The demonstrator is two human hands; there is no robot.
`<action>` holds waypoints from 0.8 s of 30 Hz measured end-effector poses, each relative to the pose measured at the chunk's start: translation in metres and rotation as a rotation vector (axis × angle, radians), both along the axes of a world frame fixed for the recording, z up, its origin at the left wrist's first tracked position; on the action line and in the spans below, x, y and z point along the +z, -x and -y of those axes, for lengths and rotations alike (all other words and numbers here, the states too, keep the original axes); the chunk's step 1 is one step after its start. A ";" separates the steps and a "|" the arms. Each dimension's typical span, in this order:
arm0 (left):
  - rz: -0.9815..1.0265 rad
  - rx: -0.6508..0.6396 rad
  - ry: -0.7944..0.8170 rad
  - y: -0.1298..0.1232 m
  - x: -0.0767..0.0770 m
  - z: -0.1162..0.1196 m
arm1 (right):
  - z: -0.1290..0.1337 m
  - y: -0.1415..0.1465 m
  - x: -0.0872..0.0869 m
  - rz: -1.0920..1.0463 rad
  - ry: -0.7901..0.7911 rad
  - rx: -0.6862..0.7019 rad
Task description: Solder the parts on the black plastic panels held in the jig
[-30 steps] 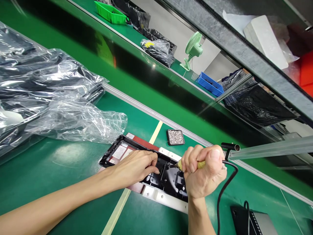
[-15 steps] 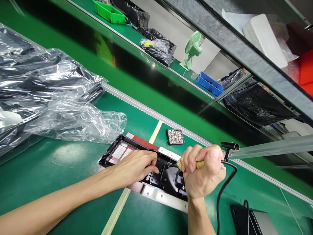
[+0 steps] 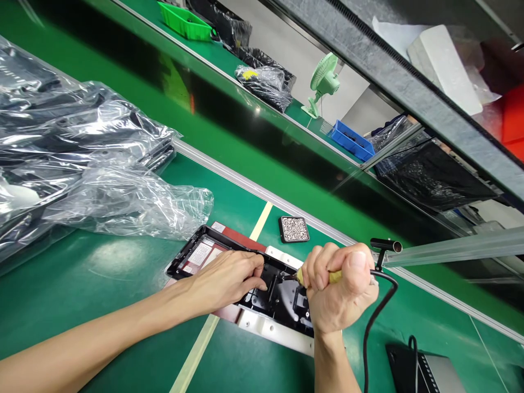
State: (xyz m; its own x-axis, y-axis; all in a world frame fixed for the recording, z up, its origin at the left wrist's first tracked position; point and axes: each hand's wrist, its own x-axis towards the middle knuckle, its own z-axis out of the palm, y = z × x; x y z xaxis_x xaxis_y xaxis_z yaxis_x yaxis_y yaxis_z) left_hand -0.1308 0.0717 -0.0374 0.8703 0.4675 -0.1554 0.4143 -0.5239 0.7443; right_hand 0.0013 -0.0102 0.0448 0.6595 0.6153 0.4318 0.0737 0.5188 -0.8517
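Note:
A long black plastic housing [image 3: 273, 297] lies between white rails [image 3: 262, 325] on a reddish-brown board [image 3: 243, 238]. My right hand [image 3: 338, 284] is wrapped round the yellow handle of a soldering iron [image 3: 302, 277], whose metal tip points left into the housing. From the handle's rear a black cord [image 3: 370, 322] hangs down. My left hand [image 3: 231, 275] rests over the middle of the housing, fingers curled in and thumb bent towards them. Whatever those fingers hold, if anything, is hidden. Behind the housing sits a small black tray [image 3: 293, 229] filled with tiny silvery parts.
Plastic-wrapped black parts [image 3: 82, 131] are piled at the left. A metal holder [image 3: 385, 245] stands by the right hand, and a black and grey device [image 3: 429, 368] lies at lower right. Beyond the divider are a fan [image 3: 325, 82], a green bin [image 3: 185, 22] and a blue bin [image 3: 351, 139].

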 end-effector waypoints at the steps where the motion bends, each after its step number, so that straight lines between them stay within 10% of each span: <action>1: -0.004 0.002 0.001 0.000 0.000 0.000 | 0.000 0.000 0.000 0.004 0.002 0.001; 24: 0.004 -0.001 0.000 0.001 -0.003 0.000 | -0.001 0.000 0.000 0.015 -0.004 0.000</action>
